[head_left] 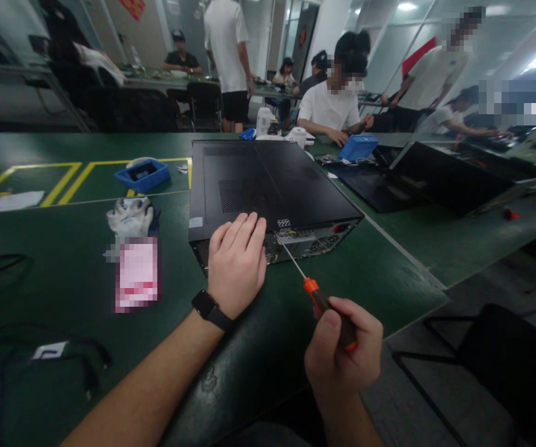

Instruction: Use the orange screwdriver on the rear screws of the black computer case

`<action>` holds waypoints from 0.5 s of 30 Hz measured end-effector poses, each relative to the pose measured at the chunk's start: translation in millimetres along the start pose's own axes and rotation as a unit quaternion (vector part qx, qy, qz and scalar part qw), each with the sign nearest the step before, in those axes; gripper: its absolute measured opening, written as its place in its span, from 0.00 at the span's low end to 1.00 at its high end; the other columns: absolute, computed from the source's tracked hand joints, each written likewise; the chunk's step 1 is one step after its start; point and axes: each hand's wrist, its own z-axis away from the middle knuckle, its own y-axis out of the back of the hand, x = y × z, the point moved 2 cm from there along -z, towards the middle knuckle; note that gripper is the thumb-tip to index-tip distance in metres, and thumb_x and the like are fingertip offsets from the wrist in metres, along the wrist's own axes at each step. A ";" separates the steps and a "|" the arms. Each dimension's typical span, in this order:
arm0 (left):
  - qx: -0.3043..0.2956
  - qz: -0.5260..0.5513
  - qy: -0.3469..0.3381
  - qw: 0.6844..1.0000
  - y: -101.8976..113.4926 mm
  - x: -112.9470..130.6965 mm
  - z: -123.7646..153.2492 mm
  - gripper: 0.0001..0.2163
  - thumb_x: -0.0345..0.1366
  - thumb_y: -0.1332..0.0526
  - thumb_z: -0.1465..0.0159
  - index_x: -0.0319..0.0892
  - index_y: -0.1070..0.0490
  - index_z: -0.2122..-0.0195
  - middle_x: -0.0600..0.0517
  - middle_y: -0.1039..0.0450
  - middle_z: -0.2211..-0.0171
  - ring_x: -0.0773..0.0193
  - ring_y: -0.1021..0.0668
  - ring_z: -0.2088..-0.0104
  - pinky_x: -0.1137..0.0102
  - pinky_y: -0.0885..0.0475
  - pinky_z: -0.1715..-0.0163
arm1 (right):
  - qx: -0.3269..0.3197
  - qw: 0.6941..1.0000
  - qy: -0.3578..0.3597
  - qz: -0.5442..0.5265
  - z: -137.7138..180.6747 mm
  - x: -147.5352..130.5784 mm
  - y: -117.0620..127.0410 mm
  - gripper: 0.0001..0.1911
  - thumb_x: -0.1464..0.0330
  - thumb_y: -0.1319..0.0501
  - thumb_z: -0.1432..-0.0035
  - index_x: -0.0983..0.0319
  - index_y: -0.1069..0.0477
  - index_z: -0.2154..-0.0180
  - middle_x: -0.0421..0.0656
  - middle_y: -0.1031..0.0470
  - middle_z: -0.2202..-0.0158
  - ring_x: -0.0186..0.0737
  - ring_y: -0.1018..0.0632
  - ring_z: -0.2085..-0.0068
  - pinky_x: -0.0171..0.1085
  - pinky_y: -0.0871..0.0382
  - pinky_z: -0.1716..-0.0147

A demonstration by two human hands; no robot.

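Observation:
A black computer case [268, 180] lies on its side on the green table, its rear panel with a fan grille toward me. My left hand [238, 264] rests flat on the near edge of the case, fingers stretched over the top panel. In my right hand [345, 351] is a screwdriver [313, 292] with a dark handle and orange ends, the fingers wrapped round it. Its shaft points up and left, and the tip meets the rear edge of the case just right of my left hand. Whether a screw sits under the tip is too small to tell.
Left of the case are a blue tray [143, 176], gloves [130, 217] and a pink-and-white packet [137, 273]. Black cables [76, 357] lie at the near left. Another dark case [449, 174] stands on the right, where a person [330, 105] sits across the table. A chair [505, 366] is at the lower right.

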 end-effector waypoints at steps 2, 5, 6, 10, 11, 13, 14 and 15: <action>0.000 0.002 0.000 1.000 -0.1 -0.3 0.1 0.23 0.31 0.42 0.29 0.36 0.32 0.34 0.40 0.28 0.34 0.47 0.27 0.33 0.49 0.37 0.34 | -0.006 1.000 -0.021 0.002 1.9 1.9 0.5 0.11 0.70 0.37 0.36 0.61 0.25 0.51 0.43 0.22 0.59 0.33 0.20 0.69 0.35 0.24 0.70; -0.001 0.000 0.001 1.000 -0.6 -0.4 0.2 0.22 0.32 0.43 0.29 0.36 0.31 0.34 0.40 0.28 0.34 0.47 0.28 0.33 0.50 0.38 0.34 | -0.018 0.999 -0.005 -0.041 0.1 1.9 -0.1 0.13 0.69 0.38 0.35 0.62 0.26 0.49 0.44 0.22 0.59 0.37 0.19 0.66 0.38 0.22 0.67; -0.001 -0.001 0.001 1.000 -0.8 -0.4 0.2 0.22 0.32 0.43 0.29 0.36 0.31 0.34 0.40 0.28 0.34 0.47 0.28 0.33 0.50 0.38 0.34 | -0.022 0.998 0.010 -0.055 -1.1 1.4 -0.5 0.14 0.69 0.38 0.36 0.62 0.26 0.49 0.44 0.22 0.59 0.38 0.19 0.63 0.39 0.21 0.65; 0.000 -0.002 -0.001 1.000 -0.8 -0.1 0.5 0.22 0.31 0.43 0.29 0.36 0.32 0.34 0.40 0.28 0.34 0.47 0.27 0.33 0.50 0.37 0.34 | -0.012 0.999 0.026 -0.031 -0.5 2.1 -0.5 0.14 0.71 0.36 0.38 0.61 0.27 0.50 0.44 0.21 0.59 0.40 0.18 0.61 0.40 0.20 0.63; 0.001 0.000 -0.001 1.000 -0.7 -0.1 0.5 0.23 0.31 0.43 0.29 0.37 0.32 0.34 0.40 0.28 0.34 0.47 0.27 0.33 0.50 0.37 0.34 | -0.010 1.000 0.012 -0.017 1.4 3.3 -0.3 0.14 0.71 0.36 0.37 0.61 0.26 0.50 0.44 0.21 0.58 0.37 0.18 0.64 0.38 0.20 0.65; 0.000 0.001 0.000 1.000 -0.3 -0.2 0.4 0.23 0.31 0.43 0.29 0.38 0.32 0.33 0.41 0.28 0.34 0.47 0.28 0.33 0.49 0.37 0.34 | -0.013 1.000 -0.019 -0.005 5.7 5.4 0.3 0.12 0.71 0.38 0.35 0.61 0.25 0.50 0.43 0.21 0.58 0.33 0.18 0.69 0.34 0.22 0.69; 0.001 0.001 0.000 1.000 0.0 -0.2 0.3 0.23 0.31 0.43 0.29 0.38 0.32 0.34 0.41 0.28 0.34 0.47 0.28 0.33 0.49 0.37 0.34 | -0.016 0.999 -0.029 -0.008 7.4 6.0 0.6 0.11 0.71 0.39 0.34 0.61 0.25 0.50 0.43 0.21 0.59 0.33 0.19 0.70 0.33 0.22 0.71; 0.001 0.000 0.000 1.000 0.2 -0.2 0.2 0.22 0.31 0.43 0.29 0.37 0.32 0.34 0.41 0.28 0.34 0.47 0.27 0.33 0.49 0.37 0.34 | -0.019 0.999 -0.035 -0.015 8.4 6.2 0.9 0.11 0.70 0.39 0.33 0.61 0.25 0.50 0.43 0.21 0.58 0.33 0.19 0.70 0.33 0.22 0.71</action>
